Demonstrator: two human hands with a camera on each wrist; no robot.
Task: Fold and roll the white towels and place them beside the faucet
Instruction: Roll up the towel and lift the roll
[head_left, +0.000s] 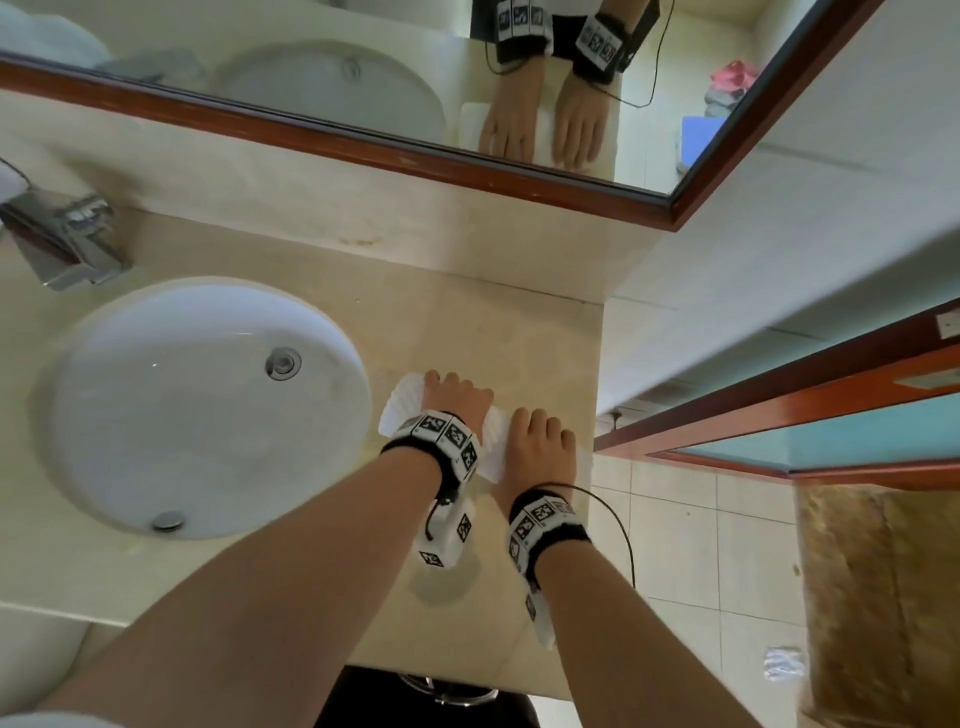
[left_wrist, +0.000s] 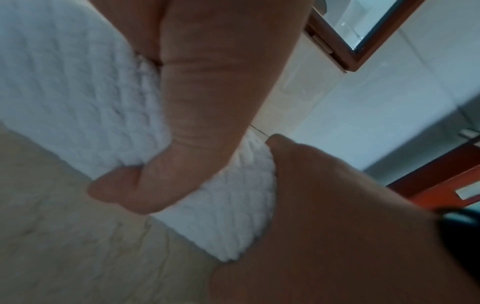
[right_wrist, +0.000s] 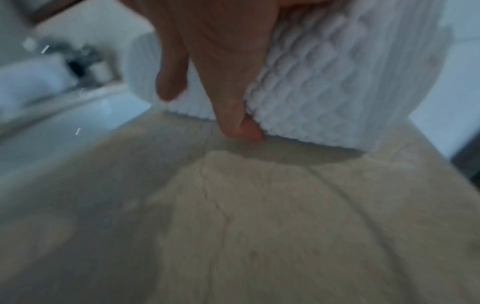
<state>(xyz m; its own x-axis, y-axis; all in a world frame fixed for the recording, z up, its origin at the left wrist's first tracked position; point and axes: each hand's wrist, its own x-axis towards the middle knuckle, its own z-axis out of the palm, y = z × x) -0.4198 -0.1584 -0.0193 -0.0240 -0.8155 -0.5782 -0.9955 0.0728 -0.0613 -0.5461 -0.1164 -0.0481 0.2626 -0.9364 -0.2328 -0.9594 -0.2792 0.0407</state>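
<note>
**Midway: one towel under both hands, faucet spot not yet reached**

Clearly the rolling is under way rather than finished. Both hands lie side by side on a white towel (head_left: 402, 402) that sits on the tabletop (head_left: 498, 332) just right of the sink (head_left: 332, 415), near the front right corner. The left hand (head_left: 454, 400) wraps over the bundle, its thumb tucked under the near edge in the left wrist view; the right hand (head_left: 540, 447) does the same, thumb tip hooked beneath the roll's lower edge in the right wrist view. So each hand is curled round the towel, working it into a cylinder.

Left to do, I judge: finish the roll, then carry it across to the faucet (head_left: 67, 239), which stands well apart at the far left behind the basin. Something pale and soft shows near the faucet, but blur hides whether it is a finished towel.

The towel is thick, with a raised waffle or diamond weave, and looks plump and springy. The tabletop is beige veined stone, smooth and hard; the basin is glossy white and oval; the faucet is angular polished metal.
</note>
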